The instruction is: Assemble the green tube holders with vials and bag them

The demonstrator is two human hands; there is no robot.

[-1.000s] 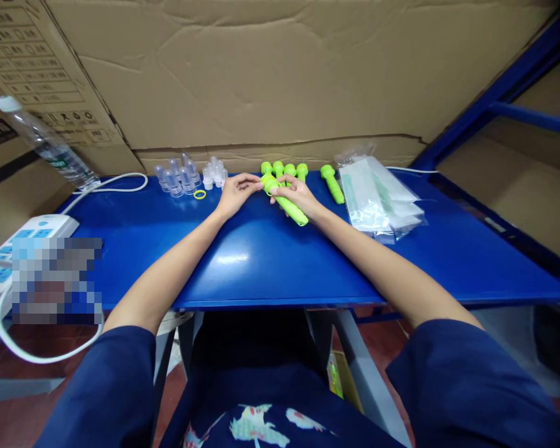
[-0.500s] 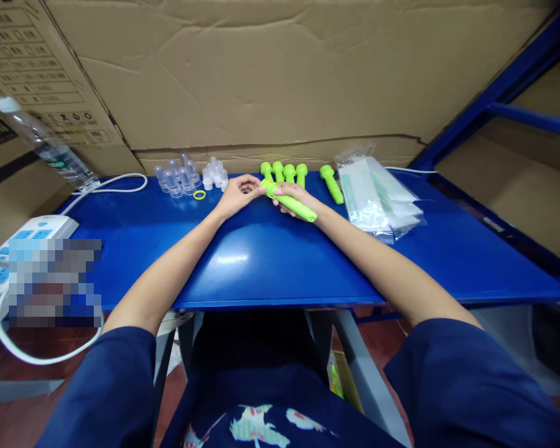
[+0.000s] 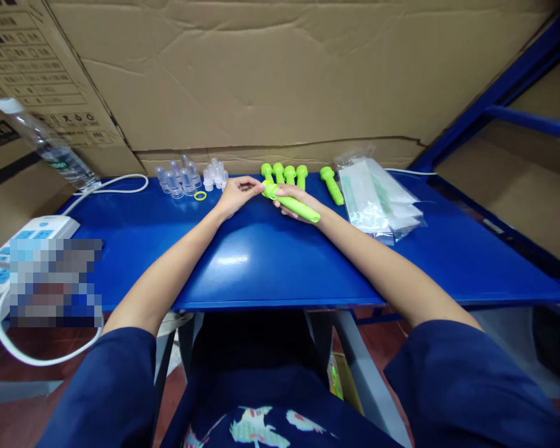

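Note:
My right hand [image 3: 295,198] is wrapped around a lime-green toy flashlight body [image 3: 301,209], its wide head pointing left and its handle slanting down to the right. At that head my left hand [image 3: 236,194] pinches with thumb and forefinger at a yellow ring [image 3: 266,185], partly hidden by the fingertips. Another yellow ring [image 3: 200,195] lies flat on the blue table, left of my left hand. Behind it stand several clear plastic domed caps [image 3: 176,183] and smaller white-based clear pieces [image 3: 214,172]. Several more green flashlight bodies [image 3: 284,172] lie just beyond my hands.
One green flashlight body [image 3: 331,185] lies apart, beside clear plastic bags [image 3: 378,196] on the right. A water bottle [image 3: 51,149] leans at the back left, near a white power strip [image 3: 37,236] with a cable. Cardboard [image 3: 270,74] walls the back of the blue table [image 3: 261,267].
The flashlight body has shifted very slightly right and down in my right hand. My left thumb and forefinger stay at its head, the forefinger a little straighter.

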